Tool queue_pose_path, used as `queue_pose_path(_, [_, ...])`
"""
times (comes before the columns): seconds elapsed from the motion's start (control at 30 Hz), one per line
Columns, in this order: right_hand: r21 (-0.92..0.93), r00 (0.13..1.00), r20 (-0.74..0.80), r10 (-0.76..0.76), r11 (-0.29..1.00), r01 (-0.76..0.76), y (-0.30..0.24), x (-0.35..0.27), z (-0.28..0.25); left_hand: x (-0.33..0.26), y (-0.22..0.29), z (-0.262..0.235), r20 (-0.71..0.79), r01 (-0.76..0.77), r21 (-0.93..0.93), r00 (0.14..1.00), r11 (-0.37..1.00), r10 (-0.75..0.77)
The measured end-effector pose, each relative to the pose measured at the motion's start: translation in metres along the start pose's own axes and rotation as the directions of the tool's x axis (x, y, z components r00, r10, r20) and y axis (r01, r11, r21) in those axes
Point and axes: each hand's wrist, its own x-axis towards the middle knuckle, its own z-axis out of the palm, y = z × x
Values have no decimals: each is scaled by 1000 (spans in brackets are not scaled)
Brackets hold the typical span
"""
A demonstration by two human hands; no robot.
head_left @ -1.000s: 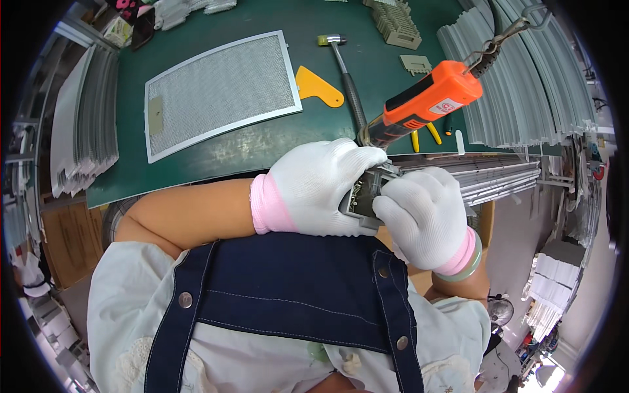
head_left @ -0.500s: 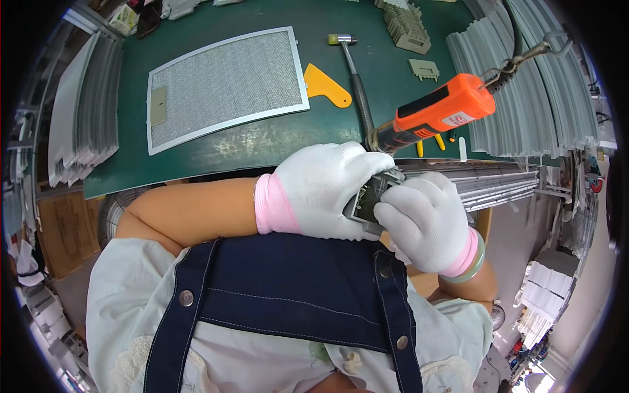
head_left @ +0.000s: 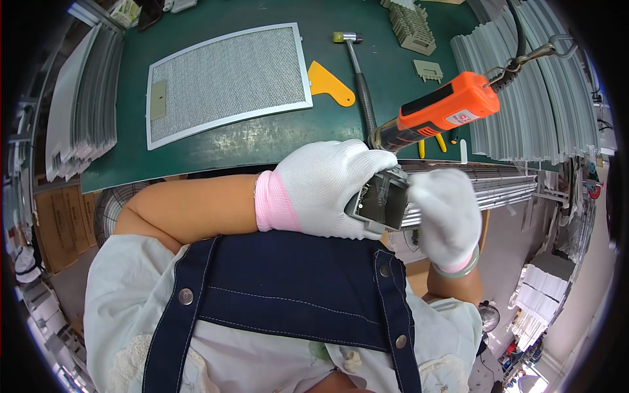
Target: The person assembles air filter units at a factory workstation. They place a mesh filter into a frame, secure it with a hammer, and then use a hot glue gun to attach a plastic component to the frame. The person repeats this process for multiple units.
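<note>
In a white knitted glove with a pink cuff, my left hand (head_left: 327, 187) grips a small dark grey box (head_left: 392, 208) in front of my chest. The box is tilted toward me, its hollow inside shows, and small shiny screw-like bits lie along its left side. Just right of the box is my gloved right hand (head_left: 449, 213), apart from it; motion blur smears its fingers, so I cannot make out what they hold. An orange electric screwdriver (head_left: 445, 111) hangs from a hook and cord beyond my hands, its lower end close behind the left hand's fingers.
On the green table (head_left: 216, 154) lie a framed metal mesh filter (head_left: 229, 82), a yellow scraper (head_left: 331, 85), a mallet (head_left: 357, 72) and beige plastic parts (head_left: 413, 29). Thin panels stand stacked at left (head_left: 82, 105) and right (head_left: 517, 98). Long metal strips (head_left: 501, 187) lie below the table's edge.
My right hand has pulled away from the box to the right, uncovering the hollow inside. The left hand keeps its grip in nearly the same place.
</note>
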Motion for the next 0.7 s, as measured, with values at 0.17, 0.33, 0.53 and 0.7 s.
queue_pose_path(0.17, [520,530,-558,639,767,-376,77,-26,54,-2,-1,-1,-52,-68,13,996,998,69])
queue_pose_path(0.33, [9,708,-136,693,715,-699,204,-2,124,6,0,0,53,0,-51,999,999,2])
queue_pose_path(0.53, [-201,715,-155,682,686,-699,245,54,165,7,-2,-1,4,2,-73,1000,997,-1])
queue_pose_path(0.7, [-366,575,-21,818,529,-766,258,62,163,9,0,-3,37,58,-23,998,998,-57])
